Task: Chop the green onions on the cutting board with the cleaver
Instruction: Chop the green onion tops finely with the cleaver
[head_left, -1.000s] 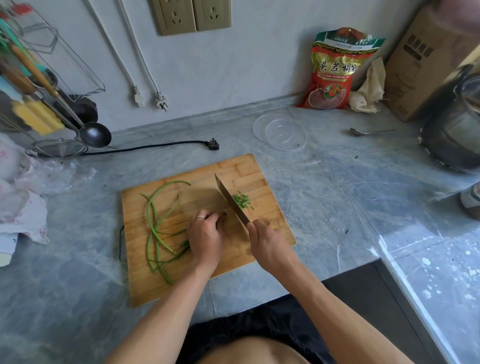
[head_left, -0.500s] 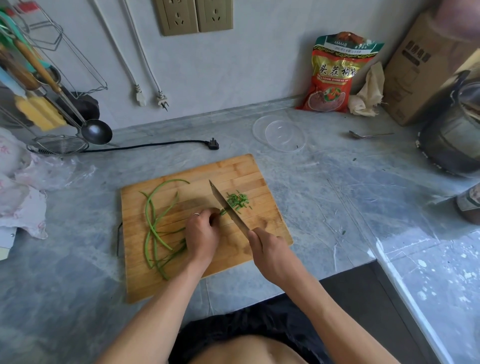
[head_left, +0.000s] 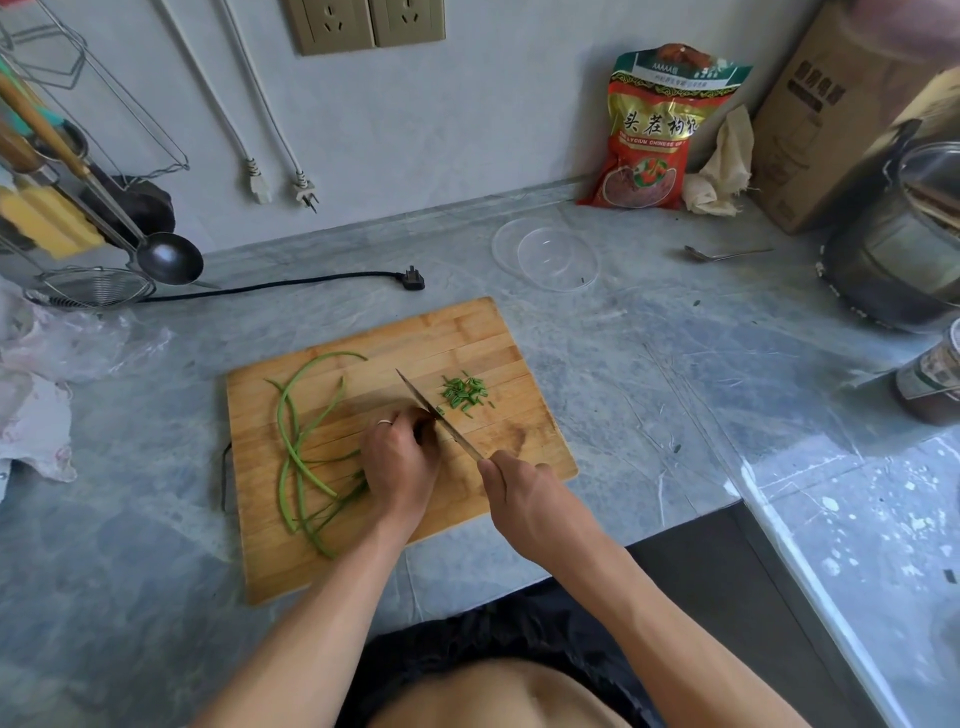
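A bamboo cutting board (head_left: 467, 332) lies on the grey counter. Long green onions (head_left: 291, 436) curl across its left half, their ends running under my left hand (head_left: 400, 462). That hand, wearing a ring, presses the stalks down with curled fingers next to the blade. My right hand (head_left: 524, 493) grips the handle of the cleaver (head_left: 436, 413), whose edge is down on the board right beside my left fingertips. A small pile of chopped green pieces (head_left: 465, 392) lies just right of the blade.
A clear plastic lid (head_left: 545, 254) and a metal spoon (head_left: 722, 253) lie behind the board. A black plug and cord (head_left: 413, 278) run to the left. A red snack bag (head_left: 654, 130), cardboard box (head_left: 821, 114) and pot (head_left: 893, 234) stand at the back right. Utensil rack (head_left: 78, 197) on the left.
The cleaver has dropped from a raised tilt to the board, cutting closer to my left fingers. The chopped pile right of the blade has grown. My left hand has edged back along the stalks.
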